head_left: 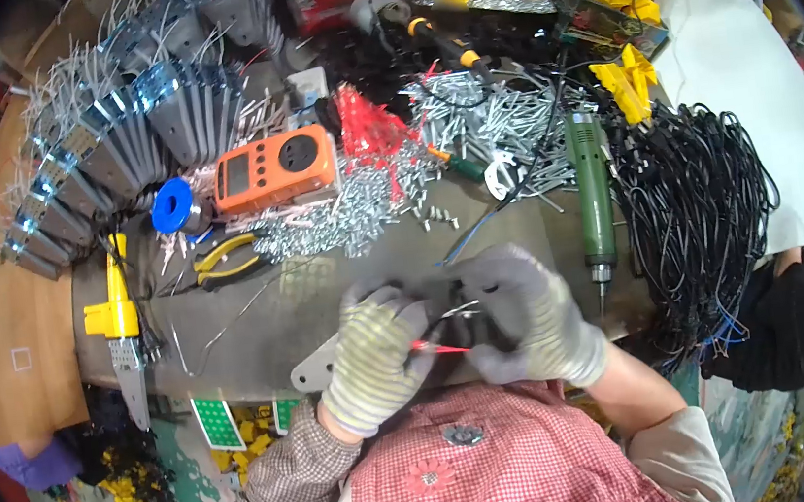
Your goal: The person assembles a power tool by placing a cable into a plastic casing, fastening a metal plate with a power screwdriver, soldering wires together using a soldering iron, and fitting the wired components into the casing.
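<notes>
Both hands wear grey, striped work gloves and meet over the front edge of the dark bench. My left hand (375,358) is closed around a flat metal plate (314,368), whose rounded end sticks out to the left. A thin red piece (441,348) runs from its fingers toward the right hand. My right hand (534,320) has its fingers bent together at a dark wire with bright ends (463,311); blur hides the exact contact. Yellow-handled pliers (227,259) lie to the left, beyond the hands.
An orange meter (274,169) sits behind piles of screws (339,223). A green electric screwdriver (593,189) and bundled black cables (701,217) are at the right. Metal blades (103,146) with wires stand back left; a yellow-handled part (117,318) lies left.
</notes>
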Demonstrator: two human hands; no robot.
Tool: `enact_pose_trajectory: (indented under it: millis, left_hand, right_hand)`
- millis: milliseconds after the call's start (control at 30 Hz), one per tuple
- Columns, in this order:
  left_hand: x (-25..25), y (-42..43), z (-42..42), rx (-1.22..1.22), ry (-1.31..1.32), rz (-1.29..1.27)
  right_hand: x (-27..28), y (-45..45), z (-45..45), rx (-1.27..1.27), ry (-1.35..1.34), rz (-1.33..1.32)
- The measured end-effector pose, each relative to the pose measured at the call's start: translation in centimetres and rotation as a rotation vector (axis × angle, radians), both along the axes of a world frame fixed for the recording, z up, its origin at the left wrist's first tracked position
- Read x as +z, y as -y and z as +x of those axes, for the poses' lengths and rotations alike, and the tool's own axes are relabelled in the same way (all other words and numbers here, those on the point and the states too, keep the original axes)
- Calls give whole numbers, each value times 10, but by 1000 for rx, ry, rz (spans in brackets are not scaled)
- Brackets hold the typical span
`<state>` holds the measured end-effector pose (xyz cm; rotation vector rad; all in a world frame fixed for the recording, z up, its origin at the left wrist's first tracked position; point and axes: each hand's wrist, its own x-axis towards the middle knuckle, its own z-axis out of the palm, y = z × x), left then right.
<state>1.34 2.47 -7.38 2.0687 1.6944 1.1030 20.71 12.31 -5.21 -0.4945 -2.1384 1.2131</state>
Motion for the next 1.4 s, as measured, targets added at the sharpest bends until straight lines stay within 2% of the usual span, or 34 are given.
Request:
enact_pose_trajectory:
  millis: [100, 133, 233, 367, 400, 500, 600, 700, 733, 800, 900, 1000, 1067, 1100, 1133, 1167, 1200, 1300, 1400]
  left_hand:
    - [-1, 2, -6, -8, 121, 14]
    - [4, 4, -9, 18, 34, 7]
    - [18, 12, -13, 73, 26, -96]
    - [9, 15, -18, -15, -59, -126]
    - [8, 14, -20, -43, -57, -145]
    - [17, 10, -19, -76, -25, -132]
    - [20, 11, -19, -72, 1, -152]
    - [11, 11, -12, -20, -97, -144]
    - [17, 10, -7, 19, -134, -243]
    - [14, 7, -3, 3, -146, -161]
    - [5, 6, -3, -1, -143, -122]
    - [11, 6, -1, 43, -125, -111]
    - [16, 5, -3, -14, -138, -128]
    - [17, 4, -3, -43, -143, -136]
    - [19, 4, 1, -11, -113, -146]
    - [19, 5, 1, -11, -141, -142]
    - [16, 5, 1, -10, -171, -136]
    - [14, 4, 5, 15, -187, -151]
    - [15, 5, 8, 53, -210, -134]
  right_hand:
    - [-12, 6, -1, -91, 71, -170]
    - [-17, 9, -3, -100, 61, -131]
    - [-31, 19, -15, -54, 37, -267]
    - [-33, 26, -30, -160, 86, -160]
    - [-36, 26, -33, -165, 136, -246]
    - [-37, 26, -37, -209, 99, -108]
    - [-39, 28, -40, -187, 93, -125]
    - [-30, 25, -39, -155, 143, -138]
    - [-32, 25, -40, -166, 115, -112]
    - [-31, 22, -40, -173, 77, -71]
    - [-25, 13, -39, -192, 102, -161]
    - [15, -28, -25, -337, 179, 472]
    - [49, -74, 2, -603, 232, 608]
    - [60, -108, 17, -713, 298, 741]
    - [75, -138, 31, -849, 355, 654]
    - [89, -174, 45, -959, 595, 648]
    - [100, -214, 61, -965, 929, 603]
    - [73, -332, 111, -696, 1558, 769]
    - [48, -381, 133, -785, 1484, 778]
